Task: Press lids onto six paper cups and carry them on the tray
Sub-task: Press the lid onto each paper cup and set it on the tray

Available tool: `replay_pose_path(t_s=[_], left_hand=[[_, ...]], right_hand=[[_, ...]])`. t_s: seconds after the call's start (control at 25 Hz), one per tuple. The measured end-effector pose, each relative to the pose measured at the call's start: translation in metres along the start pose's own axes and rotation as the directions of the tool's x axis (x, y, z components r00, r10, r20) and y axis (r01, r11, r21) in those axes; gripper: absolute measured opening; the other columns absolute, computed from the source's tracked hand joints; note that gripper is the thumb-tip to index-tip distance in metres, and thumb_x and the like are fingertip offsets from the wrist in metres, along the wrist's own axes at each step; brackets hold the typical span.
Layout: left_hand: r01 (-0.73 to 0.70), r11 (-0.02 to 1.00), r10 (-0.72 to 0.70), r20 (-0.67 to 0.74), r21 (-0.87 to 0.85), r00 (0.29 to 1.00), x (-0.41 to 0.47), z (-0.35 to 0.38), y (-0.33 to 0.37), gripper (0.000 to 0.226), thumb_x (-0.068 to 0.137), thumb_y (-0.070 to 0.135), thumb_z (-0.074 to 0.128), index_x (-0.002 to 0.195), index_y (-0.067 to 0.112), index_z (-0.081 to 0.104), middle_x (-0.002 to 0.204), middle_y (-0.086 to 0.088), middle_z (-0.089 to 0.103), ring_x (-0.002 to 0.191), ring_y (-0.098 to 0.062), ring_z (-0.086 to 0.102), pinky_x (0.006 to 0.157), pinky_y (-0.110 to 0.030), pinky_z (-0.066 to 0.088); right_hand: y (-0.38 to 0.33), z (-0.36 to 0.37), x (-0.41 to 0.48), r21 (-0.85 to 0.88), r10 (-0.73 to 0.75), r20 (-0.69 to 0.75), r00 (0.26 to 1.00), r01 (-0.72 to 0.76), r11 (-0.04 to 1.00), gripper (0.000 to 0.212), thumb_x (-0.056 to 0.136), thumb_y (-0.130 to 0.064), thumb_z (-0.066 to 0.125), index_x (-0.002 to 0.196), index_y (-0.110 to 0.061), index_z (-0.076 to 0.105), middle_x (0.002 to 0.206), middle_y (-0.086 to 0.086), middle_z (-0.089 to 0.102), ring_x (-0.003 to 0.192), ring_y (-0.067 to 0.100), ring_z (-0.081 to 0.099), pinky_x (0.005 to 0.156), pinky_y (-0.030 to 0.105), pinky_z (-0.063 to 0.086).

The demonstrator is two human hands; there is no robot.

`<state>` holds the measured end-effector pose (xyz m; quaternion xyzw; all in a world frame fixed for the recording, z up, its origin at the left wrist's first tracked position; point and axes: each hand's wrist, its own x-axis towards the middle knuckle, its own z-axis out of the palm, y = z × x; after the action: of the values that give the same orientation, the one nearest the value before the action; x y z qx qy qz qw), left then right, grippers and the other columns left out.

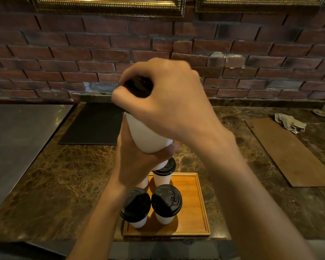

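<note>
Nearest, the right forearm (251, 203) and the left forearm (101, 212) are seen rising from the lower edge. A white paper cup (146, 136) is held tilted in the air above the bench (64, 175). Its base is gripped from below by the left hand (137, 162), whose fingers are curled round it. The cup's top is covered by a black lid (139, 88), over which the right hand (169, 104) is clamped, fingers and thumb curled round the lid's edge.

Below the hands, a wooden tray (190, 207) lies on the marbled bench near its front edge. At the tray's front, a front left cup (136, 206) and a front right cup (166, 201), both lidded, are stood side by side. A third lidded cup (163, 172) is stood behind them. A further cup (144, 182) beside it is largely hidden by the left hand, and its top cannot be made out.

A black mat (94, 124) lies farther back. A brown board (293, 152) and a crumpled cloth (289, 122) are seen to the right, before a brick wall (176, 44).
</note>
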<state>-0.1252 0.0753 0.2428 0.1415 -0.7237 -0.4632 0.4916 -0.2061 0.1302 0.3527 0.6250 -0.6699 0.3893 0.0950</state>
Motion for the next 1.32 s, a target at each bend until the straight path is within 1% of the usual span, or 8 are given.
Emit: replay_pose_path(t_s=[0.2,0.44,0.56,0.72,0.8,0.92,1.12,1.32], left_hand=[[0.084,0.996,-0.077,0.202,-0.026,0.976,0.009,-0.015,0.005,0.075,0.051,0.035,0.081,0.115,0.032,0.042,0.101,0.036,0.058,0.099,0.009,0.059,0.066,-0.007,0.051],[0.206,0.954,-0.093,0.441,-0.217,0.893,0.004,-0.023,0.004,0.065,0.054,0.017,0.081,0.11,0.044,0.059,0.108,0.008,0.067,0.101,-0.011,0.065,0.073,-0.021,0.055],[0.151,0.972,-0.092,0.299,-0.18,0.95,0.003,-0.016,0.002,0.063,0.054,0.026,0.081,0.109,0.044,0.055,0.104,0.014,0.067,0.097,-0.006,0.065,0.069,-0.016,0.054],[0.108,0.991,-0.101,0.102,-0.075,0.99,0.008,-0.009,0.0,0.08,0.049,0.044,0.083,0.117,0.027,0.046,0.104,0.011,0.061,0.096,-0.001,0.062,0.064,-0.012,0.052],[0.125,0.987,-0.104,0.186,-0.105,0.977,0.009,-0.018,-0.002,0.071,0.051,0.038,0.083,0.114,0.037,0.051,0.102,0.014,0.065,0.096,-0.004,0.064,0.066,-0.016,0.054],[0.21,0.954,-0.094,0.454,-0.213,0.886,0.006,-0.032,-0.001,0.064,0.053,0.024,0.081,0.108,0.05,0.059,0.105,0.015,0.067,0.1,-0.008,0.065,0.071,-0.022,0.056],[0.236,0.942,-0.109,0.451,-0.237,0.886,0.009,-0.028,-0.004,0.059,0.056,0.021,0.08,0.107,0.045,0.062,0.107,0.005,0.069,0.1,-0.017,0.066,0.075,-0.031,0.057],[0.087,0.996,-0.083,0.131,-0.027,0.988,0.012,-0.013,0.0,0.059,0.052,0.043,0.076,0.103,0.038,0.048,0.093,0.036,0.059,0.091,0.01,0.06,0.059,-0.007,0.049]], right_hand=[[0.022,-0.026,0.009,0.359,-0.196,0.215,0.957,0.109,0.927,0.02,0.092,-0.027,0.062,0.108,-0.019,0.071,0.106,-0.01,0.065,0.102,0.001,0.06,0.086,0.017,0.049],[0.029,-0.033,0.016,0.538,-0.36,0.42,0.833,0.09,0.838,0.03,0.092,-0.01,0.061,0.122,-0.009,0.061,0.118,0.011,0.064,0.106,0.012,0.062,0.084,0.022,0.048],[0.018,-0.026,0.011,0.343,-0.161,0.334,0.929,0.04,0.939,0.023,0.094,-0.029,0.062,0.113,-0.021,0.07,0.108,-0.009,0.068,0.1,0.001,0.061,0.082,0.019,0.051],[-0.001,-0.002,0.007,-0.11,-0.001,0.084,0.996,0.011,0.994,0.028,0.09,-0.053,0.051,0.1,-0.038,0.073,0.093,-0.016,0.07,0.088,0.008,0.063,0.074,0.035,0.056],[0.004,-0.014,0.016,0.055,-0.083,0.21,0.974,0.073,0.996,0.026,0.092,-0.048,0.056,0.108,-0.034,0.072,0.101,-0.016,0.069,0.095,0.003,0.063,0.079,0.029,0.054],[0.019,-0.034,0.02,0.485,-0.331,0.437,0.836,0.091,0.87,0.028,0.094,-0.019,0.063,0.121,-0.016,0.064,0.114,-0.001,0.066,0.102,0.003,0.062,0.081,0.019,0.049],[0.007,-0.018,0.011,0.389,-0.15,0.203,0.968,0.061,0.919,0.012,0.088,-0.025,0.069,0.096,-0.018,0.075,0.092,-0.01,0.071,0.09,-0.001,0.065,0.079,0.017,0.051],[0.001,-0.006,0.01,0.248,0.026,-0.03,0.999,-0.018,0.969,0.02,0.087,-0.04,0.068,0.098,-0.025,0.077,0.091,-0.016,0.071,0.092,-0.003,0.064,0.081,0.018,0.053]])
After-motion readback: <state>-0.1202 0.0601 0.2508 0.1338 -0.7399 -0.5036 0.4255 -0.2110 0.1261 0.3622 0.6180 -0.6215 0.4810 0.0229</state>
